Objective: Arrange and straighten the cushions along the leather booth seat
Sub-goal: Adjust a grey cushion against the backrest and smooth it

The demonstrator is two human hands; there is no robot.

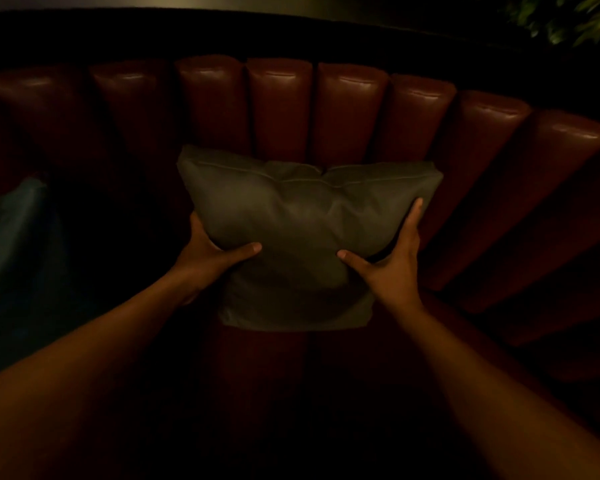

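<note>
— Where is the cushion (291, 233) sitting?

— Upright in the middle of the booth (350, 109), its top edge leaning on the red padded ribs of the backrest. Its bottom edge is hanging just over the seat; in this gloom I cannot tell whether it is touching.

— And the hands?

— The left hand (208, 256) is clasping the cushion's left side, thumb lying across the front, its fingers going round behind the edge and out of sight. The right hand (392, 261) is doing the same on the right side: thumb pressing into the front, fingers (414, 220) stretching up along the right edge. Both are gripping the cushion between them.

— Any room either side?

— To the right the backrest ribs are curving away with bare leather showing, well clear of the cushion. To the left a dark stretch of booth is lying open, and beyond it a bluish cushion (14, 230) is slumping near the left edge of view, well apart from the held one.

— Anything above?

— A dark ledge is running along the backrest's top, with blurred leaves (565, 15) hanging in the upper right corner.
</note>
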